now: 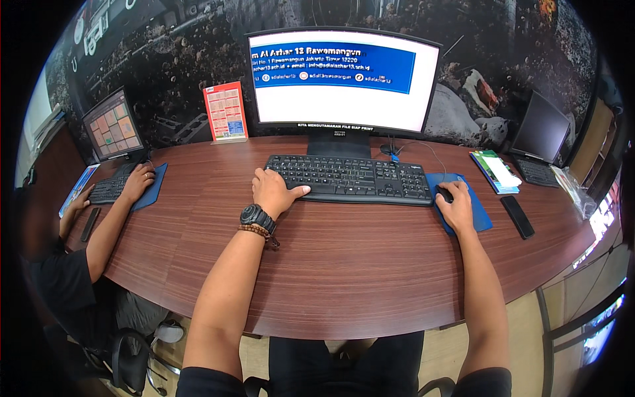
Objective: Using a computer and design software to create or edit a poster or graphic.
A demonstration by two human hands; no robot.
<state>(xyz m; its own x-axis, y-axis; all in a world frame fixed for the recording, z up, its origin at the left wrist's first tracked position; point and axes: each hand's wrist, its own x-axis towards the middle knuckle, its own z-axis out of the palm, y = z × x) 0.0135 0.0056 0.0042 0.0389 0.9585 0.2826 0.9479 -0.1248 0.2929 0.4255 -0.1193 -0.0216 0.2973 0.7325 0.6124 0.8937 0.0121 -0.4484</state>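
My left hand [273,192] rests on the left end of a black keyboard [357,180], thumb stretched along its front edge and fingers on the corner keys. A black watch [256,216] and a beaded bracelet [255,230] circle that wrist. Curled over a black computer mouse [445,194], my right hand [458,208] lies on a blue mouse pad [481,215] beside the keyboard's right end. Behind the keyboard stands a monitor [337,109], showing a blue banner with white lettering on a white page.
The wooden desk [344,264] bears a red-and-white desk calendar [226,111], a dark phone [517,217], a stack of booklets [493,171] and a second monitor [541,127] at right. A co-worker's hands [137,182] use another keyboard and mouse at left.
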